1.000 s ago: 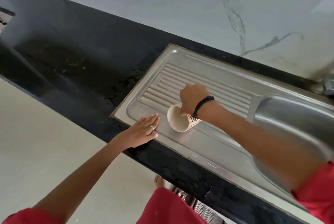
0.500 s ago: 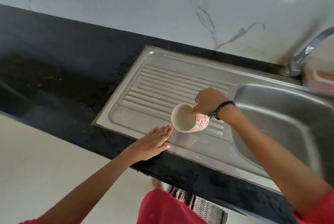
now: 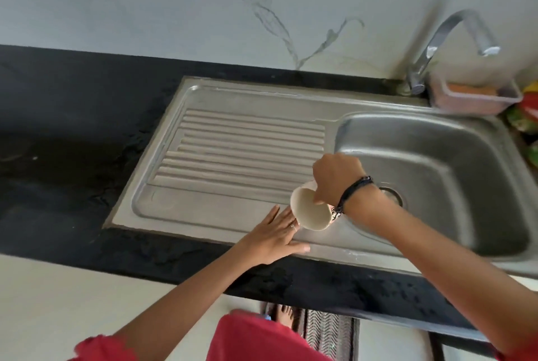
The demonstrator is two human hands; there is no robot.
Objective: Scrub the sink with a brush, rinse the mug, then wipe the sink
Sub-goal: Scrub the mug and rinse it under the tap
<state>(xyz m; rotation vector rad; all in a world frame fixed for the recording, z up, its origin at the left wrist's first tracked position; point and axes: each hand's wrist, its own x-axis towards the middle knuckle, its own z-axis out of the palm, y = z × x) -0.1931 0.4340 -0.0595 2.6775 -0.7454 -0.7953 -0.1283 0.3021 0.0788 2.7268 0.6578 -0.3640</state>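
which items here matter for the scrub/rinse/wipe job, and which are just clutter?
Job:
mug, gripped by right hand
sink and its drainboard
tap
left hand, flat on the sink's front edge

Lying about:
plastic tub by the tap
colourful packets at far right
floor mat

The right hand (image 3: 337, 178) covers most of the mug (image 3: 310, 209), so its handle and pattern hardly show. The far right side of the sink (image 3: 436, 156) smears into blur. The plastic tub (image 3: 474, 98) by the tap (image 3: 436, 46) is fuzzy, its contents unclear. Colourful things (image 3: 524, 119) at the worktop's right edge are cut off.
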